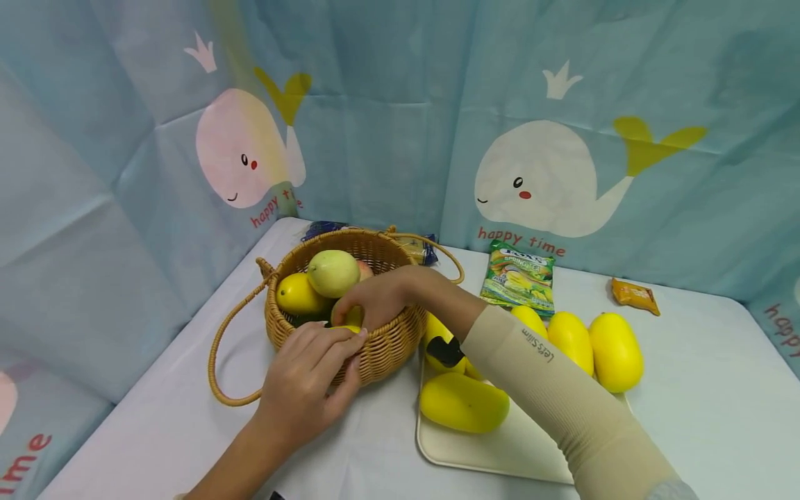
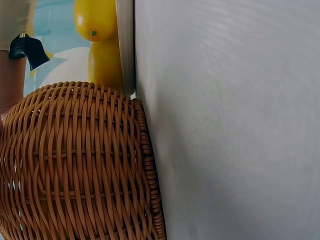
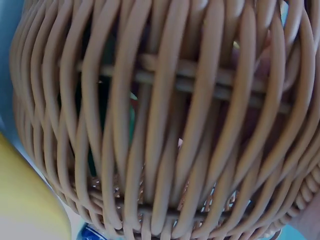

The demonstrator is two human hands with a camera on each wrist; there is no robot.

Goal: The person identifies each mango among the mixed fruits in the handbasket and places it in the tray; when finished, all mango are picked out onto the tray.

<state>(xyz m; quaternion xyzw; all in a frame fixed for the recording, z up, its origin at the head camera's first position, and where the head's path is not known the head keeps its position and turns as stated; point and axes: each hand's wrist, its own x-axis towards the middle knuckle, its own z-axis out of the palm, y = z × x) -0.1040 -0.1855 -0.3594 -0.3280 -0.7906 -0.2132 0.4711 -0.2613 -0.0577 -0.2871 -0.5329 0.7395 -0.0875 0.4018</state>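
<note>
A woven wicker basket point(image 1: 387, 351) with two loop handles holds several fruits. Among them are a pale green one point(image 1: 333, 273) and a yellow mango point(image 1: 300, 294). My right hand point(image 1: 381, 298) reaches over the right rim into the basket, fingers curled round a yellow fruit point(image 1: 351, 317), mostly hidden by both hands. At the front rim, my left hand point(image 1: 309, 378) grips the basket, fingers over the edge and thumb outside. Wicker wall point(image 2: 80, 165) fills much of the left wrist view. The right wrist view shows the weave point(image 3: 170, 120) close up; neither hand's fingers show there.
Right of the basket, a cream tray point(image 1: 500, 451) carries several yellow mangoes point(image 1: 465, 403), partly under my right forearm. A green candy bag point(image 1: 519, 278) and a small orange packet point(image 1: 635, 296) lie farther back. Blue-and-gold packets point(image 1: 415, 248) sit behind the basket, near the whale-print curtain point(image 1: 387, 139).
</note>
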